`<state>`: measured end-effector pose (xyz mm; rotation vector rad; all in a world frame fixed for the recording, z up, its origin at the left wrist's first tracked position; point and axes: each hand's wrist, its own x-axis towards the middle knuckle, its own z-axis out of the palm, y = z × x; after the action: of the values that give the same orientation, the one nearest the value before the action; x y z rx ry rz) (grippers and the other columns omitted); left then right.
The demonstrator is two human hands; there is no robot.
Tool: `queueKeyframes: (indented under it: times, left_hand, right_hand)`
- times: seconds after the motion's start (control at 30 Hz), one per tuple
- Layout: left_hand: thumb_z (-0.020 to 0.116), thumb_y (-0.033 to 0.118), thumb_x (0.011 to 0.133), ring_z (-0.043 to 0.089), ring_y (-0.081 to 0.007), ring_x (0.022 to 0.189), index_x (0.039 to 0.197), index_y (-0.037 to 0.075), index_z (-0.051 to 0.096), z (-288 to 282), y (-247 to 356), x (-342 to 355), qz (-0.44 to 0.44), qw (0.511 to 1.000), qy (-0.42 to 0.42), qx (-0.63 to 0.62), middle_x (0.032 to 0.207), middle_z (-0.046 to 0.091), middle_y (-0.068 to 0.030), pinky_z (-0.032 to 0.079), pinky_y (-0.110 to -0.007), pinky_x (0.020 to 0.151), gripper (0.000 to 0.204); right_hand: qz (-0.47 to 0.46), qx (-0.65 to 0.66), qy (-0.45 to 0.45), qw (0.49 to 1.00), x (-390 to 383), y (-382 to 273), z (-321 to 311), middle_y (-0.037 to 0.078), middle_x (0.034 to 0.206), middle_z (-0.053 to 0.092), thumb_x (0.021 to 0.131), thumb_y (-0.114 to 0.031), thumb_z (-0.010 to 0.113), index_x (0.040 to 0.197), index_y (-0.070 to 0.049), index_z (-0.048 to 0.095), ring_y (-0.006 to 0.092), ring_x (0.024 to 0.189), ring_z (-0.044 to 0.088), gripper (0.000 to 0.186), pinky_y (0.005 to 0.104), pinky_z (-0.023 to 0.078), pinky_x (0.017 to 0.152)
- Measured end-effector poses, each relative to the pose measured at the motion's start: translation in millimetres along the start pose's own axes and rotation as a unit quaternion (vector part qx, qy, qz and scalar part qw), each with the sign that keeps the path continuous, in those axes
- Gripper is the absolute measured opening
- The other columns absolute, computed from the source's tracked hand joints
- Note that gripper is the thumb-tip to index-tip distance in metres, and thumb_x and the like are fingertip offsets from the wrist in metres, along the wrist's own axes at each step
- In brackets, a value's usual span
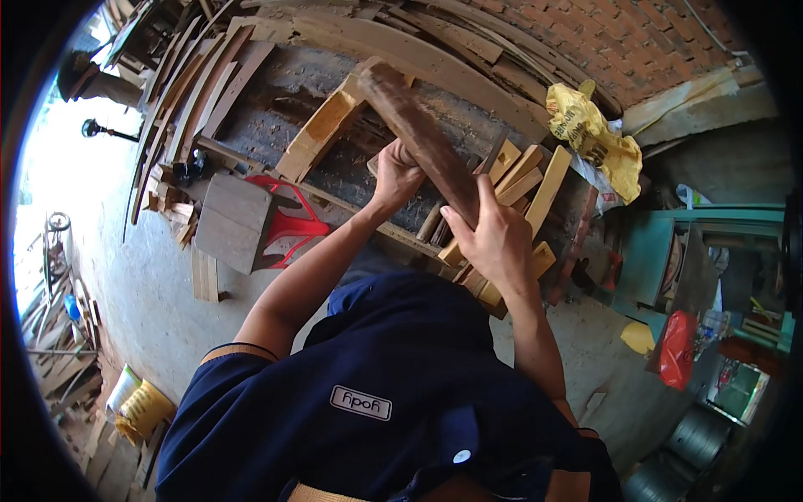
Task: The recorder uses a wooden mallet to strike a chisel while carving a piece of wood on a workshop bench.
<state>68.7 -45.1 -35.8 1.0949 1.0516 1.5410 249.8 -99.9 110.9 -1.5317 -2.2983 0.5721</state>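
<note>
A rough dark wooden board [422, 125] slants from the upper middle of the frame to its centre, raised above the bench [284, 71]. The right hand [493, 234] is closed around its lower end, thumb on the near side. The left hand [396, 174] is curled at the board's left edge; its fingertips are hidden, so I cannot tell whether it grips.

If either hold slackened, the long upper end could tip onto the pale timber block [322, 138] beneath. The coarse surface might splinter bare skin, and a swing rightward could scatter the light timber strips [548, 192] at centre right.

The yellow sack [585, 134], upper right, lies crumpled; the red plastic bag [676, 350], right, bulges; another yellow sack [146, 410] sits lower left. None shows its contents.
</note>
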Motion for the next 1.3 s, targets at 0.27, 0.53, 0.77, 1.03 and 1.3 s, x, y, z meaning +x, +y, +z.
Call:
queueKeyframes:
  times: [0.27, 0.53, 0.77, 1.03, 1.3]
  left_hand:
    - [0.079, 0.014, 0.088, 0.054, -0.0008, 0.067, 0.09, 0.006, 0.065, -15, 23, 20, 0.023, 0.996, 0.052, 0.073, 0.075, 0.061, 0.0058, 0.046, -0.021, 0.06, 0.016]
    - [0.08, 0.017, 0.087, 0.057, -0.0049, 0.069, 0.091, 0.008, 0.066, -32, 36, 38, -0.06, 0.996, 0.057, 0.027, 0.076, 0.063, 0.0041, 0.045, -0.022, 0.064, 0.017]
    - [0.079, 0.016, 0.088, 0.052, -0.0026, 0.067, 0.09, 0.007, 0.067, -23, 29, 37, -0.003, 0.996, -0.055, 0.069, 0.076, 0.06, 0.0055, 0.044, -0.022, 0.06, 0.015]
    - [0.076, 0.008, 0.087, 0.056, -0.0034, 0.072, 0.087, 0.004, 0.066, -29, 30, 49, -0.079, 0.992, -0.088, 0.05, 0.079, 0.066, 0.0037, 0.048, -0.023, 0.068, 0.011]
    - [0.068, 0.001, 0.087, 0.066, -0.0067, 0.084, 0.095, -0.001, 0.068, -49, 18, 50, -0.072, 0.983, -0.16, -0.051, 0.089, 0.073, -0.0022, 0.053, -0.025, 0.076, 0.008]
  right_hand:
    - [0.094, 0.145, 0.017, 0.985, -26, 31, 19, 0.025, 0.088, 0.071, 0.09, -0.042, 0.069, 0.123, -0.004, 0.053, 0.044, 0.086, 0.07, 0.053, 0.0484, 0.055, 0.071]
    - [0.107, 0.153, 0.08, 0.979, -40, 25, 26, 0.025, 0.088, 0.07, 0.091, -0.04, 0.071, 0.118, -0.001, 0.055, 0.0425, 0.086, 0.071, 0.05, 0.0471, 0.054, 0.071]
    - [0.133, 0.175, 0.109, 0.97, -23, -6, 15, 0.022, 0.079, 0.07, 0.09, -0.036, 0.072, 0.117, 0.002, 0.055, 0.0403, 0.078, 0.072, 0.049, 0.0421, 0.055, 0.067]
    - [0.001, 0.177, 0.235, 0.956, 17, -63, -5, 0.018, 0.08, 0.07, 0.09, -0.032, 0.074, 0.12, -0.003, 0.052, 0.0348, 0.068, 0.073, 0.047, 0.0426, 0.056, 0.06]
    - [0.087, -0.017, 0.083, 0.993, 17, -54, 46, 0.021, 0.063, 0.065, 0.09, -0.041, 0.069, 0.132, 0.001, 0.048, 0.0391, 0.06, 0.069, 0.063, 0.0462, 0.054, 0.054]
